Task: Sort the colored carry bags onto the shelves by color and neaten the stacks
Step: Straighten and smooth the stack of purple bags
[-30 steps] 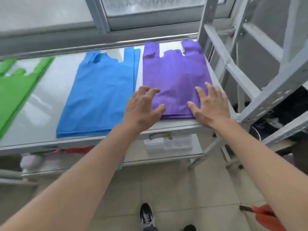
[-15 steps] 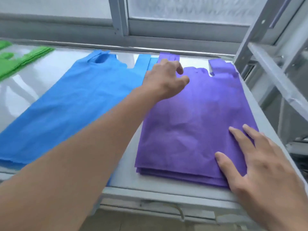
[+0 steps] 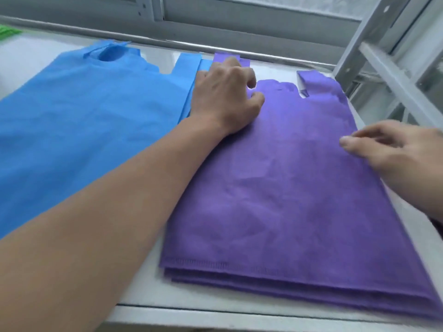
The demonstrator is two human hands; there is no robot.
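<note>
A stack of purple carry bags (image 3: 287, 200) lies flat at the right end of the white shelf (image 3: 148, 283), handles toward the window. My left hand (image 3: 225, 97) sits on the stack's left handle with curled fingers and the thumb tucked in, gripping the handle. My right hand (image 3: 395, 152) is blurred, with loosely straight fingers at the stack's right edge, about halfway up. A stack of blue bags (image 3: 84, 121) lies to the left, its right handle touching the purple one. A scrap of green bag (image 3: 7, 32) shows at the far left.
A grey shelf upright (image 3: 359, 44) and slanted braces stand close to the right of the purple stack. A window frame (image 3: 215, 22) runs along the back. The shelf's front edge is just below the stack's bottom seams.
My view has come closer to the shelf. My left hand went from the stack's bottom edge up to its left handle. My right hand slid up the right edge.
</note>
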